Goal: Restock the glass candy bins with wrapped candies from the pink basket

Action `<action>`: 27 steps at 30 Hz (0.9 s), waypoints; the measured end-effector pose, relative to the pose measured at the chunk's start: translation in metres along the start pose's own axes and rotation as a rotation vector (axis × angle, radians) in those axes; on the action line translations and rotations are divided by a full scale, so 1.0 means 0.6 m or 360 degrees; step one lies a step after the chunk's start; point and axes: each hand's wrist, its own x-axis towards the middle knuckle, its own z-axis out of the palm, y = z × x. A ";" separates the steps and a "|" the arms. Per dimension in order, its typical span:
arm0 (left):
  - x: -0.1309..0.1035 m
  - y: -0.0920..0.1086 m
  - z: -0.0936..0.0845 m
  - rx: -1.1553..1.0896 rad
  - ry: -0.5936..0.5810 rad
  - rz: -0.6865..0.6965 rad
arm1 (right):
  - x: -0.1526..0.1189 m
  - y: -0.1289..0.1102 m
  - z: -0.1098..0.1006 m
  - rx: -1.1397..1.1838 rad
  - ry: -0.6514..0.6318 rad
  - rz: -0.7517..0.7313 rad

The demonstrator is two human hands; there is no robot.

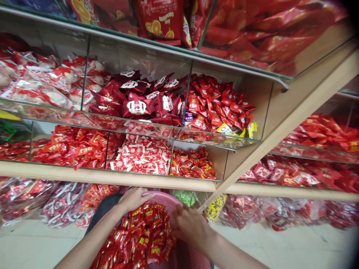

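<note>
1. Nearest you: your left forearm (91,237) and right forearm (234,251), entering from the lower edge and converging on the basket.
2. Shelving unit (157,182): pale wood with glass-fronted compartments. Red packets with orange-slice pictures (160,22) fill the top tier; maroon packets with white labels (138,107) lie in the middle tier, between clear-and-red packets (39,91) and small red packets (217,102).
3. Clear bags of wrapped goods (241,211), set on the pale tiled floor (238,244) beneath the lowest ledge.
4. Pink basket (171,201), perforated, in front of the shelving unit, beside your dark-clothed leg (105,209); it contains the red sweets.
5. Your right hand (192,226), curled at the basket's right side; blur prevents you from telling whether it holds anything.
6. Your left hand (137,198), laid over the far-left rim, fingers extended; how firmly it grips, you cannot tell.
7. Red sweets (148,235) with yellow lettering, heaped inside the pink basket, between your arms.
</note>
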 end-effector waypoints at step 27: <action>-0.004 0.007 -0.005 -0.0042 0.0048 -0.0009 | 0.156 0.233 -0.127 -0.0079 0.0390 0.0174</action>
